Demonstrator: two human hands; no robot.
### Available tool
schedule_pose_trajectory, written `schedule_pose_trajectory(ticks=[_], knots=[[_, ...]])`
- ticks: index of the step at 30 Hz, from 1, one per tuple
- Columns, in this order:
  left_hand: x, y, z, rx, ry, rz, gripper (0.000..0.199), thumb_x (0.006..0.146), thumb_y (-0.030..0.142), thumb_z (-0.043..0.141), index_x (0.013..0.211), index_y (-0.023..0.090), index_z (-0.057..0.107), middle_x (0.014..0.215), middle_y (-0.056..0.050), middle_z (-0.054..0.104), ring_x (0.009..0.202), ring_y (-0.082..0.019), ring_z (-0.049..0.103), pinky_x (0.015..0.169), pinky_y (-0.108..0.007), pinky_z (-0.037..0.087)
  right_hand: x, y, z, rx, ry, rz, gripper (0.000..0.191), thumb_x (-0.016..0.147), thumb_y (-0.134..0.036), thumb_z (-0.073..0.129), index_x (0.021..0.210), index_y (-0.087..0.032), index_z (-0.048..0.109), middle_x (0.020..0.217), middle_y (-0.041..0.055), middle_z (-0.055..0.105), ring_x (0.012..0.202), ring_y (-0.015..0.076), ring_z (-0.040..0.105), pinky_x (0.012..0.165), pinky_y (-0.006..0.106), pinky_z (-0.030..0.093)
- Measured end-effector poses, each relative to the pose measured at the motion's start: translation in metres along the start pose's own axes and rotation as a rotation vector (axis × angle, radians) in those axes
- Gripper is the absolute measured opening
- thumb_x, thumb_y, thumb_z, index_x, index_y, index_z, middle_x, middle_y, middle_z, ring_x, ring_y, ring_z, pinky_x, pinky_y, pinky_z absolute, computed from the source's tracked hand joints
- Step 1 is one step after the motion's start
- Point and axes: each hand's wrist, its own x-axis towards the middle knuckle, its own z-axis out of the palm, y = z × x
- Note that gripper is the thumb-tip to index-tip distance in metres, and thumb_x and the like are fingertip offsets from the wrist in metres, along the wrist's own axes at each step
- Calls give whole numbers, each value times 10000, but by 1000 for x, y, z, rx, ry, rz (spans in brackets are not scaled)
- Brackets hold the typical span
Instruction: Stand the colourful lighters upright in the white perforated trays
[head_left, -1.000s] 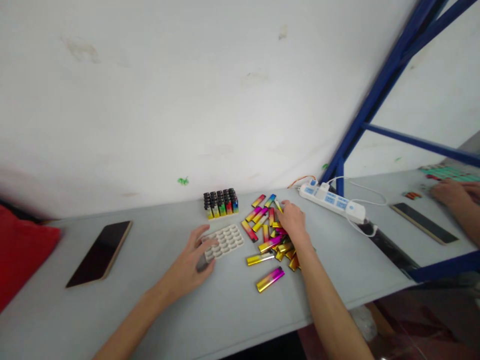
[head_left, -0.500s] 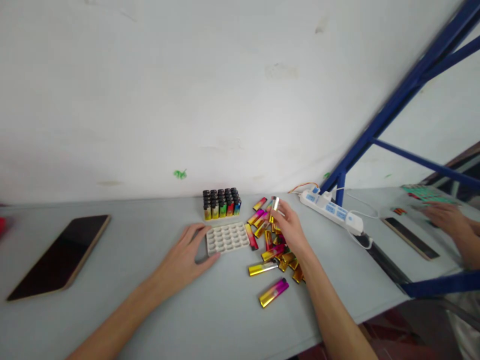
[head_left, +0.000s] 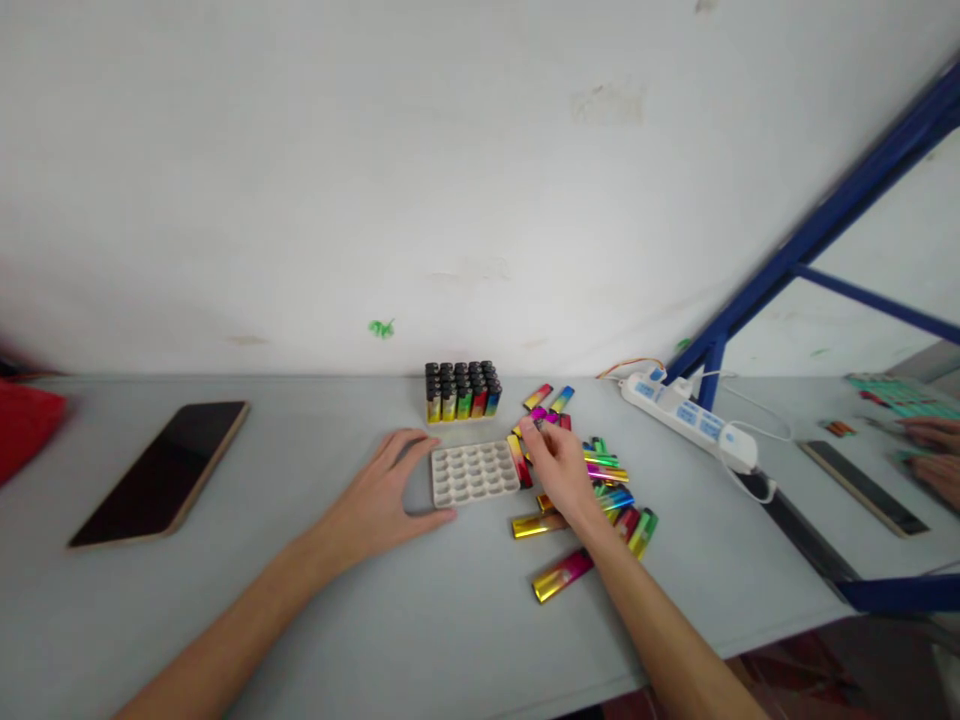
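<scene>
A pale tray (head_left: 474,473) with rows of round-ended slots lies flat on the table. My left hand (head_left: 382,487) spans its left end, index finger at the far corner and thumb at the near one. Just right of the tray, my right hand (head_left: 561,468) is closed in a pinch over a loose pile of shiny coloured lighters (head_left: 551,577). The fingertips hold a lighter, mostly hidden by the hand. Behind the tray stands a block of upright lighters (head_left: 463,392) with black tops, packed in rows. A red-and-yellow lighter (head_left: 519,461) touches the tray's right edge.
A dark phone-like slab (head_left: 161,472) lies at left, with a red object (head_left: 28,425) beyond it. A white power strip (head_left: 686,420) with cables sits at right beside a blue metal frame (head_left: 750,310). Another person's hands (head_left: 934,455) are at the far right.
My right hand has moved left and lower, toward the tray; the lighter that stood upright in its fingers is now mostly hidden. The whole view has shifted. My left hand stays at the tray.
</scene>
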Motion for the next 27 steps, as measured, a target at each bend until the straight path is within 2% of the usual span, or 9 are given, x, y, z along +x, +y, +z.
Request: schedule_pose_trajectory(ticks=[3, 8, 12, 15, 17, 19, 21, 24, 27], knots=[[0, -2, -1, 9, 13, 6, 720, 905, 652, 834, 1483, 255, 671, 1535, -131, 660, 1428, -375, 658, 1277, -543, 558, -1, -1, -1, -12, 12, 32, 658, 1021, -749, 568, 603, -282, 368, 576, -54, 350, 584, 146, 348, 548, 298, 265], [2, -3, -2, -1, 7, 19, 649, 929, 672, 795, 1424, 260, 712, 1552, -122, 681, 1432, -369, 673, 1283, -540, 557, 0, 2, 0, -21, 0, 45, 531, 1004, -615, 546, 617, -284, 396, 560, -44, 419, 578, 157, 380, 562, 304, 277], [2, -2, -2, -16, 20, 25, 636, 932, 685, 800, 1401, 264, 716, 1528, -116, 695, 1411, -355, 687, 1271, -531, 571, 0, -1, 1, -47, 2, -11, 520, 1036, -626, 538, 667, -277, 427, 574, -49, 472, 586, 159, 423, 592, 305, 306], [3, 0, -2, -43, 24, 19, 644, 920, 693, 817, 1387, 262, 717, 1500, -119, 704, 1400, -356, 687, 1261, -538, 576, -1, -6, 1, -84, -38, -58, 480, 1090, -634, 514, 772, -276, 484, 630, -48, 531, 619, 177, 500, 624, 309, 359], [4, 2, -1, -62, 26, 9, 641, 900, 676, 845, 1371, 257, 725, 1483, -123, 712, 1395, -367, 685, 1257, -553, 574, -2, -9, 0, -107, -90, -107, 430, 1134, -603, 461, 869, -274, 543, 708, -28, 598, 687, 199, 582, 678, 318, 430], [5, 4, -1, -77, 31, 2, 634, 876, 647, 874, 1352, 251, 737, 1467, -127, 718, 1389, -379, 684, 1250, -567, 575, -3, -12, -1, -146, -121, -190, 420, 1159, -573, 419, 937, -266, 599, 850, 22, 673, 832, 226, 659, 783, 337, 505], [5, 6, 0, -91, 38, -1, 627, 856, 623, 895, 1333, 245, 746, 1444, -128, 726, 1372, -381, 691, 1237, -568, 584, -3, -15, -1, -208, -125, -268, 445, 1162, -572, 423, 908, -261, 615, 937, 58, 692, 930, 245, 676, 856, 354, 529], [6, 10, -1, -113, 42, -9, 606, 836, 592, 918, 1299, 238, 752, 1402, -125, 744, 1328, -363, 710, 1222, -549, 594, -4, -19, 3, -281, -153, -296, 473, 1159, -581, 460, 820, -267, 564, 810, 31, 651, 806, 231, 644, 771, 336, 505], [8, 15, -3, -142, 37, -22, 587, 828, 560, 927, 1287, 241, 749, 1374, -120, 763, 1313, -355, 716, 1207, -537, 597, -5, -24, 11, -262, -213, -310, 423, 1171, -546, 485, 901, -255, 629, 770, 19, 688, 736, 220, 662, 721, 316, 497]])
